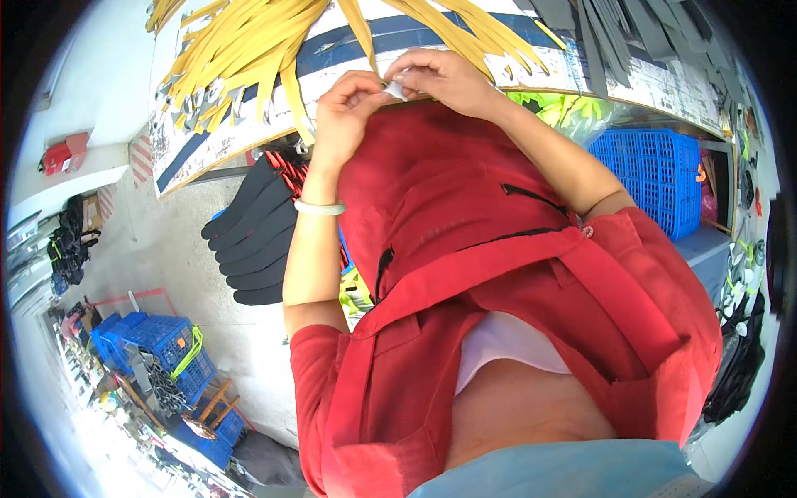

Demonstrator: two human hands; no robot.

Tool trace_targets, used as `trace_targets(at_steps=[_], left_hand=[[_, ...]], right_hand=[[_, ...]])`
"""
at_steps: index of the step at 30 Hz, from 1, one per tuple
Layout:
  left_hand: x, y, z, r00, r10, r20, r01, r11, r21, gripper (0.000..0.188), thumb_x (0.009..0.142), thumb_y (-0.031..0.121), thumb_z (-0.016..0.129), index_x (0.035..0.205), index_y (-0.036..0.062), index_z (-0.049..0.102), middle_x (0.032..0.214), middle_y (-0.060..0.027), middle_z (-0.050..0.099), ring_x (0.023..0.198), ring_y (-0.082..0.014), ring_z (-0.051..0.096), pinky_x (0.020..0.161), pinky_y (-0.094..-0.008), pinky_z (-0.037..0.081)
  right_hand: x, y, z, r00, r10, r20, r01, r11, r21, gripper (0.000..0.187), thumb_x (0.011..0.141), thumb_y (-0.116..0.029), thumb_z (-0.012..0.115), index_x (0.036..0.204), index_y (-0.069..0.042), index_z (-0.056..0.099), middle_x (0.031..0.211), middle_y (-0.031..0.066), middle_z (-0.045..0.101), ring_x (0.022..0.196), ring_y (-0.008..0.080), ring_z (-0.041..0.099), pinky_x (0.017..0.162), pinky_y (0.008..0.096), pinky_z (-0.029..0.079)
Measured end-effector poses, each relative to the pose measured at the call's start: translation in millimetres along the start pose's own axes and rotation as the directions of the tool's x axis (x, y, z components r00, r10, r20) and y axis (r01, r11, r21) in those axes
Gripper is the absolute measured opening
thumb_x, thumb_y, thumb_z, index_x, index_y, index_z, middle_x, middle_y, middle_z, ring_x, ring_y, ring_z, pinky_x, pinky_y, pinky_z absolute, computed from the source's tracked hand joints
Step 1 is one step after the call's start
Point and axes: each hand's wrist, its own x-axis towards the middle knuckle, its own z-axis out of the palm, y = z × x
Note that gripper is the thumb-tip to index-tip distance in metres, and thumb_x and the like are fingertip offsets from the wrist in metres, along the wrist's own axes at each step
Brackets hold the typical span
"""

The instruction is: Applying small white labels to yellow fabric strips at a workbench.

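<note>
Both my hands meet at the near edge of the table, close above my red apron (448, 174). A small white piece (394, 90) is pinched between the fingertips of my left hand (347, 106) and my right hand (448, 81). Its exact kind is too small to make out. One yellow strap (359, 35) runs from the far side down to my fingers, and its end is hidden there. A large heap of yellow straps (241, 50) lies on the table beyond my left hand.
Grey straps (602, 37) hang at the far right of the table (195, 170). Below are a blue crate (643, 174) and bright yellow-green material (564, 108). Black curved pieces (253, 241) are stacked left of my left forearm. More blue crates (170, 344) stand on the floor.
</note>
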Motion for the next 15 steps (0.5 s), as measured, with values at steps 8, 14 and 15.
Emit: trace_targets(at_steps=[8,14,15], left_hand=[[9,31,-16,0.999,-0.041,-0.035,0.027,0.944,-0.328,0.009,0.084,-0.006,0.063,0.088,-0.0004,0.059,0.094,-0.0077,0.063,0.076,-0.0123,0.061,0.072,-0.0250,0.051],[3,29,-22,0.999,-0.053,0.005,0.051,0.932,-0.359,0.010,0.089,0.000,0.061,0.099,0.0011,0.059,0.102,-0.0078,0.062,0.086,-0.0161,0.060,0.080,-0.0278,0.049],[3,30,-22,0.999,-0.052,-0.002,0.046,0.916,-0.398,0.011,0.089,0.001,0.061,0.100,0.0015,0.059,0.101,-0.0074,0.062,0.086,-0.0163,0.060,0.080,-0.0284,0.049]], right_hand=[[19,-36,13,0.980,-0.172,0.105,0.154,0.975,0.160,0.015,0.092,-0.011,0.061,0.104,-0.003,0.060,0.090,0.0004,0.056,0.081,0.0075,0.055,0.073,0.0243,0.048],[28,-34,9,0.966,-0.215,0.146,0.221,0.975,-0.028,0.019,0.087,-0.010,0.067,0.104,-0.002,0.059,0.091,0.0008,0.058,0.080,0.0072,0.056,0.075,0.0232,0.047],[28,-34,9,0.971,-0.204,0.122,0.211,0.977,-0.044,0.020,0.086,-0.009,0.068,0.103,-0.002,0.059,0.093,0.0009,0.058,0.080,0.0072,0.056,0.076,0.0233,0.047]])
